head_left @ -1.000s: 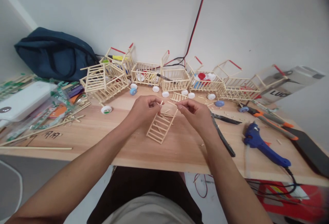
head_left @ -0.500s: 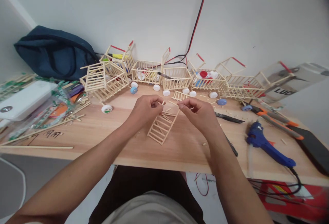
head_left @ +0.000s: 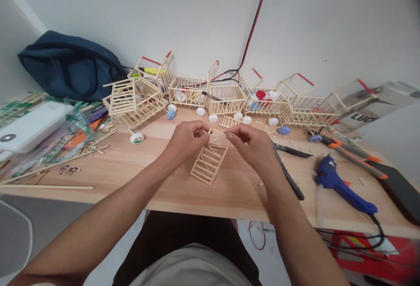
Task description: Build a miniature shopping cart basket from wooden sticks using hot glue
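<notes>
A small ladder-like frame of thin wooden sticks [head_left: 207,166] stands tilted over the table in front of me, its far end up between my hands. My left hand [head_left: 193,139] is closed in a pinch on the frame's upper left end. With thumb and index finger, my right hand [head_left: 250,140] pinches a short wooden stick [head_left: 218,131] that spans across toward the left fingertips, near the tops of the frame's side rails. Some loose short sticks [head_left: 215,140] show behind or on the frame; which of the two I cannot tell.
Several stick-built model carts [head_left: 226,100] with bottle-cap wheels line the wall. A blue glue gun [head_left: 344,187], pliers [head_left: 354,154] and a black cutter [head_left: 292,176] lie to the right. A white power bank [head_left: 36,126], plastic wrappers and long sticks [head_left: 49,187] lie on the left.
The right fingertips and the short stick have shifted slightly left, closer to my left hand. The frame's near end has moved a little to the right.
</notes>
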Demonstrator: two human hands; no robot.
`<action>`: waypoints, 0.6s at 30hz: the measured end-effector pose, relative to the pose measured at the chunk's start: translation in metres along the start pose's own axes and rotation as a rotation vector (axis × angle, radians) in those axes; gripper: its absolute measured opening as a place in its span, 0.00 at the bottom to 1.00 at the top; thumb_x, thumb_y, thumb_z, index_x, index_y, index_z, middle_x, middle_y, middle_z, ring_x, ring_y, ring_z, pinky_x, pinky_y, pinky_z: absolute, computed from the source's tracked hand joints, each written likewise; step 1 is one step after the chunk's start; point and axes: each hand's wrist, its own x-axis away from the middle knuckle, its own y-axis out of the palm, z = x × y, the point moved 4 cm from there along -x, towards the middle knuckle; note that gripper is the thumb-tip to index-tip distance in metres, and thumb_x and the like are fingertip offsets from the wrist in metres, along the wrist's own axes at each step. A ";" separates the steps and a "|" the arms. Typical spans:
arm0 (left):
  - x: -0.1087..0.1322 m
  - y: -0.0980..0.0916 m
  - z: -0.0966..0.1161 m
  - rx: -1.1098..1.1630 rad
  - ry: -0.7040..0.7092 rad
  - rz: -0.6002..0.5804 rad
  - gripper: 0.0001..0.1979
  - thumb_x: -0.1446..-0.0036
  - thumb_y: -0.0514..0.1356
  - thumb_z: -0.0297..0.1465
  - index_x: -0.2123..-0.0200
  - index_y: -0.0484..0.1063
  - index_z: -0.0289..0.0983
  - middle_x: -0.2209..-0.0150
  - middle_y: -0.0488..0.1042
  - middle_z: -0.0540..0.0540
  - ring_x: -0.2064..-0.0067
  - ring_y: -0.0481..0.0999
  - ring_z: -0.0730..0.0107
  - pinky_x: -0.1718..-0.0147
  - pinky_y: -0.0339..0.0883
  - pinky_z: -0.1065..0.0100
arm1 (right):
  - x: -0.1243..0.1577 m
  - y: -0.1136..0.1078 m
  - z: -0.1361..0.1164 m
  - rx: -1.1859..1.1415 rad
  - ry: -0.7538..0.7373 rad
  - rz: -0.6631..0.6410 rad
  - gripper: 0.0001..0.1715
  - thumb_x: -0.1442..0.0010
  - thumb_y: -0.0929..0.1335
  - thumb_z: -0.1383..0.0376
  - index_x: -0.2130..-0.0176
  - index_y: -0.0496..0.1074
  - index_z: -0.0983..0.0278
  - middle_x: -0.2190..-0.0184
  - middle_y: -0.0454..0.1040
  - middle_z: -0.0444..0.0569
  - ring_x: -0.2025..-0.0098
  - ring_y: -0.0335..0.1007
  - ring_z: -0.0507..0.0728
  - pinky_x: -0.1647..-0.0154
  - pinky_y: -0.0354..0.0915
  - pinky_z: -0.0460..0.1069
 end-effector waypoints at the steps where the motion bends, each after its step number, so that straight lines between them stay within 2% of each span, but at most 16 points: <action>1: 0.000 0.000 0.000 -0.002 -0.002 0.001 0.08 0.53 0.58 0.26 0.68 0.75 0.33 0.80 0.74 0.51 0.83 0.64 0.78 0.82 0.54 0.75 | 0.000 0.000 0.000 -0.007 -0.003 -0.004 0.08 0.43 0.67 0.61 0.68 0.76 0.62 0.73 0.76 0.45 0.72 0.66 0.51 0.70 0.59 0.48; 8: 0.000 0.001 0.004 0.010 -0.003 -0.023 0.04 0.50 0.58 0.28 0.71 0.72 0.34 0.81 0.73 0.51 0.83 0.64 0.78 0.82 0.55 0.75 | 0.000 0.001 0.000 0.007 -0.009 0.006 0.08 0.43 0.67 0.61 0.68 0.75 0.62 0.74 0.75 0.44 0.73 0.66 0.52 0.70 0.59 0.48; 12: -0.002 0.002 0.004 0.035 0.003 -0.055 0.08 0.46 0.58 0.32 0.74 0.69 0.35 0.80 0.73 0.51 0.83 0.64 0.79 0.82 0.55 0.76 | -0.001 0.003 -0.002 -0.006 -0.020 -0.003 0.08 0.43 0.67 0.62 0.69 0.75 0.62 0.74 0.75 0.44 0.73 0.66 0.51 0.70 0.59 0.47; 18: -0.004 0.004 -0.001 0.140 -0.038 -0.101 0.08 0.46 0.58 0.32 0.74 0.69 0.35 0.80 0.73 0.51 0.84 0.62 0.81 0.84 0.55 0.76 | -0.002 0.004 -0.001 -0.019 -0.037 -0.030 0.07 0.43 0.67 0.62 0.69 0.75 0.62 0.74 0.75 0.44 0.73 0.65 0.51 0.71 0.58 0.47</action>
